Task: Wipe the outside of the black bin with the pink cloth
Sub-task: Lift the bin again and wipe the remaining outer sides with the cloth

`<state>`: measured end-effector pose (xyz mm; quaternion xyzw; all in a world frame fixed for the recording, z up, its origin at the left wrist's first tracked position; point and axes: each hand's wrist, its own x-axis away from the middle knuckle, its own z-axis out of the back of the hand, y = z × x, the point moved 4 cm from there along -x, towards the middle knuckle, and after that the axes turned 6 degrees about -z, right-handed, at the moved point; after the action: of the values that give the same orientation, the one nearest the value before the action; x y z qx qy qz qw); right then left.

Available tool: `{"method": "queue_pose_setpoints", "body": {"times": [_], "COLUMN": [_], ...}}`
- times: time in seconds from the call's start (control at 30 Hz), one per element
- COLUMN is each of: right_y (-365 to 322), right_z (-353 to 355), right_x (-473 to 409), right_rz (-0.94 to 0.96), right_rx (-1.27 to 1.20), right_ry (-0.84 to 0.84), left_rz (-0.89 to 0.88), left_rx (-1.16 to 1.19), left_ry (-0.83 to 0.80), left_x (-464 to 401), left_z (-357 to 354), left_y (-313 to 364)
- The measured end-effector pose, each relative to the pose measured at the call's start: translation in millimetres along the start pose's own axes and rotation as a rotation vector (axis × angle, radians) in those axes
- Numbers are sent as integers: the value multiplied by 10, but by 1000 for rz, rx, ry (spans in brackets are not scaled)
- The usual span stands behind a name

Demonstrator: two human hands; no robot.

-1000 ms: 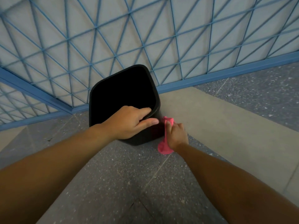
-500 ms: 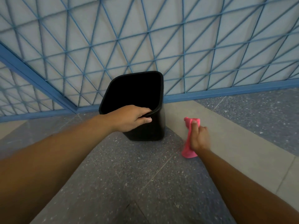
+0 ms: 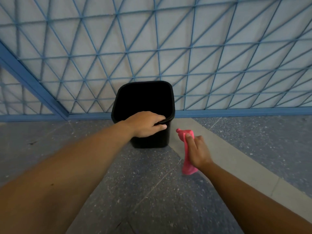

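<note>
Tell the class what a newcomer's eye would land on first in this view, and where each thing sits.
First comes the pink cloth, bright against the grey floor, gripped by the right hand just right of centre and clear of the bin. Next is the black bin, upright at centre before the blue lattice fence, with the left hand gripping its near rim.

We count one bin (image 3: 143, 100), one cloth (image 3: 185, 149), and two hands: left (image 3: 145, 124) and right (image 3: 197, 152).
</note>
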<state>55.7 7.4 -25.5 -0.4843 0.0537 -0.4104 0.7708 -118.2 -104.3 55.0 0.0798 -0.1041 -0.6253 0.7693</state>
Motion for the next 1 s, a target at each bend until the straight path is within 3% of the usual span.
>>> {"method": "queue_pose_setpoints", "body": {"times": [0.2, 0.23, 0.33, 0.37, 0.43, 0.5, 0.67, 0.8, 0.87, 0.93, 1.0], "right_y": [-106, -118, -135, -165, -233, -283, -156, -3, 98, 258, 383], "right_z": [151, 166, 226, 263, 341, 396, 477, 600, 643, 635, 569], "right_x": [25, 13, -29, -20, -14, -10, -96, -118, -173, -236, -250], "right_rz": [70, 94, 124, 127, 131, 115, -3, -67, -71, -182, -300], "right_rx": [-94, -112, -213, -243, -294, -338, -488, -609, -654, -708, -811], "right_ry": [18, 38, 103, 116, 133, 128, -1, -102, -43, -17, -113], "left_rz": [-20, -33, -128, -202, -291, -168, 397, 526, 560, 560, 546], "left_rx": [-134, -173, -230, -194, 26, 343, 1237, 1137, 1076, 1121, 1251], "left_ry": [21, 102, 583, 664, 593, 483, 434, 540, 593, 622, 618], "left_x": [75, 90, 143, 141, 88, -6, -310, -453, -502, -574, -647], "left_z": [12, 56, 273, 292, 159, -148, -637, -716, -734, -761, -810], "left_y": [-69, -42, 309, 502, 906, 1126, 1235, 1177, 1162, 1180, 1193]}}
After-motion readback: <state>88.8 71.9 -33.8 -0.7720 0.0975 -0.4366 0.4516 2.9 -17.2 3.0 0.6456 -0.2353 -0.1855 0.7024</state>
